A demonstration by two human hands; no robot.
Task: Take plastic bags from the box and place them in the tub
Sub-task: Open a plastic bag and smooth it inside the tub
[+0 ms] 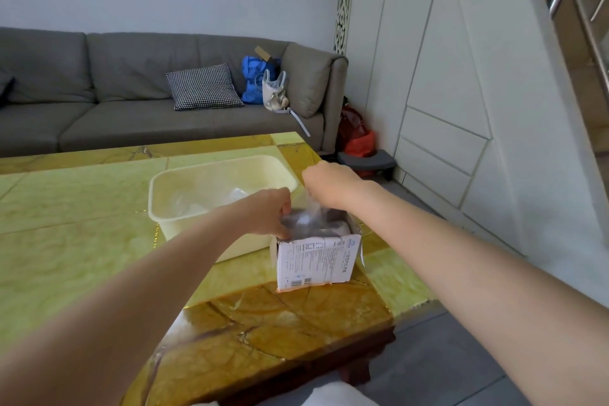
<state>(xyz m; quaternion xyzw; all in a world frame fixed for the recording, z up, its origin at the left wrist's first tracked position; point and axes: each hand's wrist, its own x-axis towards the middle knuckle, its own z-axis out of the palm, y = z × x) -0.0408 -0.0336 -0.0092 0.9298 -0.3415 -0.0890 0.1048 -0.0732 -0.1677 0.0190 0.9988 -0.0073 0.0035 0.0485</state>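
Clear plastic bag (308, 211) rises from the box (314, 257) — right hand (329, 186) pinches it, left hand (273, 216) grips the box rim. Next, probably, swing it left into the tub (197, 208) — bags already there.

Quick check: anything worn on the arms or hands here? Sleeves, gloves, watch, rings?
Nothing visible. Both forearms are bare along the whole length in view, so no sleeves show. The left hand and right hand are ungloved, with no watch or bracelet at either wrist. The fingers are mostly hidden, so rings cannot be ruled out.
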